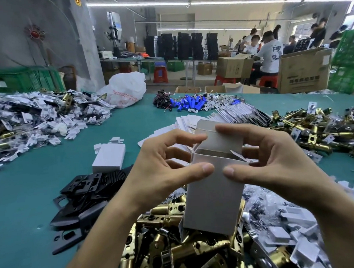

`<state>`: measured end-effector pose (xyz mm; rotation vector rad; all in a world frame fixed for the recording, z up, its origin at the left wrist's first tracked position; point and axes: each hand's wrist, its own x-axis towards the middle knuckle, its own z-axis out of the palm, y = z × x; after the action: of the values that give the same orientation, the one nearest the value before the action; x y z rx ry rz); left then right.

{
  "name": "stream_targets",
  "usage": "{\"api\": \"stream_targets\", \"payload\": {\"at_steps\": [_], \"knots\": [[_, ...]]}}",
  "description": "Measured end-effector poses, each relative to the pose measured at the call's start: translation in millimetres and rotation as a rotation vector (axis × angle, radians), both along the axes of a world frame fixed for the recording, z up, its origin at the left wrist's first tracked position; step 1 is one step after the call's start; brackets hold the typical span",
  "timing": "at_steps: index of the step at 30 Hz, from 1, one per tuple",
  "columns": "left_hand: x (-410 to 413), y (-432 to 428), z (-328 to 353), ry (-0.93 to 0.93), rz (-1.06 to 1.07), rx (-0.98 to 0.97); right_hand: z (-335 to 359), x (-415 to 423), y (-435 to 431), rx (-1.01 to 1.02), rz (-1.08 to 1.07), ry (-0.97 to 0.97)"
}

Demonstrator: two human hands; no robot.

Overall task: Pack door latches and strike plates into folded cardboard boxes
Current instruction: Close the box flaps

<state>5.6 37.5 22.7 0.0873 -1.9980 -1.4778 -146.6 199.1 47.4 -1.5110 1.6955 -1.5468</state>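
Observation:
An upright white cardboard box [213, 198] is held above the table between both hands, its top open and the lid flap standing up at the back. My left hand [162, 172] grips its left side, thumb on the front face and fingers by the top flap. My right hand [273, 163] grips its right side the same way, with the index finger on the lid flap. Brass door latches [179, 251] lie heaped below the box. Black strike plates [80, 195] are piled to the left. A closed white box [109, 157] lies flat beyond them.
Flat box blanks [222, 115] are fanned out behind the hands, and more brass latches [316, 129] lie at the right. Small bagged parts [36, 119] cover the far left. Blue batteries [188, 104] and a white plastic bag [125, 89] lie on the green table [31, 205]. People work in the background.

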Motion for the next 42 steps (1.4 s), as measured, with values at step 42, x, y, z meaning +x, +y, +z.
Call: {"api": "stream_targets", "payload": {"at_steps": [42], "knots": [[-7.1,-3.1,-7.6,0.070,-0.049,0.035,2.0,10.9,-8.4,-0.144,-0.200,-0.088]]}}
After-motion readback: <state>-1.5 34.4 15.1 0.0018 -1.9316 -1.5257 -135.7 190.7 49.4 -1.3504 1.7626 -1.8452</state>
